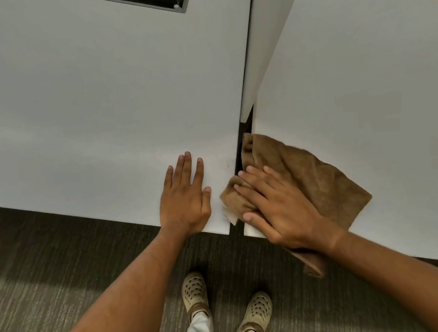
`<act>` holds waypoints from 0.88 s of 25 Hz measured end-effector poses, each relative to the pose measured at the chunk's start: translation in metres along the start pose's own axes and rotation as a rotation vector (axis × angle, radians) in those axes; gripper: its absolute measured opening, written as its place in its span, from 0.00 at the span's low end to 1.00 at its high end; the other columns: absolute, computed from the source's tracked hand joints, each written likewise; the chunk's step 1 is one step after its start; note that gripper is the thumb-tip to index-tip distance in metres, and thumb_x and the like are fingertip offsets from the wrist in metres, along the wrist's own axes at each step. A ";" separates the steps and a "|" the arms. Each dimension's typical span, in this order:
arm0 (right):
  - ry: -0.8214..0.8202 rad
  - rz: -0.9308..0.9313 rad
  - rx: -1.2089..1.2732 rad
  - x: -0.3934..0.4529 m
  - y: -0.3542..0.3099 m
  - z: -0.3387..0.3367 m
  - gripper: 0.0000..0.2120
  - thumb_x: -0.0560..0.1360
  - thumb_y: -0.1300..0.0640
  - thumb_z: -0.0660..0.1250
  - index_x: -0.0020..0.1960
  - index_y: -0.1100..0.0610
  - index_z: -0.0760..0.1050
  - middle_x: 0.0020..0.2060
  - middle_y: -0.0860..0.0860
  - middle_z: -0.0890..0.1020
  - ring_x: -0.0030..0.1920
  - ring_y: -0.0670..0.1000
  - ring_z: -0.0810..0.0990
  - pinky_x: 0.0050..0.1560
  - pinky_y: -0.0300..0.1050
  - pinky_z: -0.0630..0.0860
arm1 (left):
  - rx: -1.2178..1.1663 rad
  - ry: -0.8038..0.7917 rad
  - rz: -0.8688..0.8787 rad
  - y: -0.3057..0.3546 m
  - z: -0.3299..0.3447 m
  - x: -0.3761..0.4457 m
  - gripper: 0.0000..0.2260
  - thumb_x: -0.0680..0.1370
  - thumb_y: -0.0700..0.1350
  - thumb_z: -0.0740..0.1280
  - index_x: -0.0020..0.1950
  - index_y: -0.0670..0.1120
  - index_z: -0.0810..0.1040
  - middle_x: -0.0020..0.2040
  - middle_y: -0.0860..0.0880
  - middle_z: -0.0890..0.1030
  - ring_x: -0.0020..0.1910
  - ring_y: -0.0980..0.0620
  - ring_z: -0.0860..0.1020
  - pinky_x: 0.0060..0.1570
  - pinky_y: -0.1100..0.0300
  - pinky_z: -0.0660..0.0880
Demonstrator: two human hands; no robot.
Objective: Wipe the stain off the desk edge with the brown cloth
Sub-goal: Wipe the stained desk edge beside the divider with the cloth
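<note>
The right hand (280, 202) lies flat, fingers spread, pressing the cloth (307, 178) down across the gap between two white tables, at their near corners. The cloth covers the near left corner of the right table (365, 84), and a bunched fold reaches over onto the right edge of the left table (72, 99); one end hangs off the near edge under the wrist. The left hand (186, 195) rests open, palm down, on the left table near that corner, holding nothing. A small dark mark (228, 165) shows on the left table just beside its right edge, a little beyond the cloth and uncovered. If that is the stain, wiping is under way but unfinished: the cloth has yet to pass over it. Whether anything under the cloth is already clean cannot be seen.
</note>
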State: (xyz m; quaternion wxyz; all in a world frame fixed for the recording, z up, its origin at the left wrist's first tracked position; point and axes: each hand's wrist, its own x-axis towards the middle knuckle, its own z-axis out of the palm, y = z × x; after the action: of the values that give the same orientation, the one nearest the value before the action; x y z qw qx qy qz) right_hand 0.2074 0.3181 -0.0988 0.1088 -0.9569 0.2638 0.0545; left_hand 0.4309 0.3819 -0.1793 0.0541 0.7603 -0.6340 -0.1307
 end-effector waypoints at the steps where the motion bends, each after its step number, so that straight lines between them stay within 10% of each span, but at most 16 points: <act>1: -0.011 -0.010 -0.003 -0.006 0.004 0.000 0.29 0.82 0.39 0.48 0.77 0.52 0.60 0.79 0.51 0.61 0.80 0.49 0.52 0.79 0.52 0.48 | 0.002 -0.004 -0.002 0.001 0.000 0.000 0.32 0.80 0.57 0.46 0.81 0.48 0.40 0.82 0.43 0.40 0.80 0.47 0.38 0.79 0.48 0.41; 8: 0.047 0.304 0.029 0.044 0.045 -0.015 0.29 0.82 0.43 0.46 0.80 0.52 0.49 0.81 0.51 0.51 0.80 0.50 0.46 0.80 0.55 0.45 | 0.007 -0.015 -0.014 0.003 0.000 0.001 0.32 0.80 0.57 0.46 0.81 0.48 0.41 0.82 0.43 0.41 0.81 0.46 0.40 0.79 0.46 0.44; 16: 0.008 0.161 -0.055 -0.017 0.015 0.010 0.31 0.81 0.37 0.45 0.81 0.47 0.45 0.81 0.50 0.47 0.80 0.50 0.42 0.79 0.53 0.40 | 0.022 -0.036 0.000 0.001 -0.001 -0.001 0.32 0.80 0.58 0.43 0.81 0.48 0.38 0.81 0.43 0.38 0.80 0.46 0.37 0.79 0.46 0.42; 22: 0.119 0.755 0.107 0.007 0.079 -0.010 0.29 0.82 0.41 0.44 0.80 0.48 0.46 0.81 0.53 0.49 0.80 0.58 0.43 0.78 0.60 0.40 | 0.029 -0.032 0.000 0.003 0.001 0.000 0.31 0.81 0.56 0.45 0.81 0.46 0.39 0.81 0.42 0.38 0.80 0.45 0.37 0.79 0.45 0.42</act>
State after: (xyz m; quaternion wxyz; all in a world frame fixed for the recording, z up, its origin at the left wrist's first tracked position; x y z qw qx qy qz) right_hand 0.1735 0.2464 -0.1040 0.1154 -0.7867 0.6061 0.0210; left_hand 0.4274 0.3815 -0.1791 0.0332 0.7589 -0.6365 -0.1336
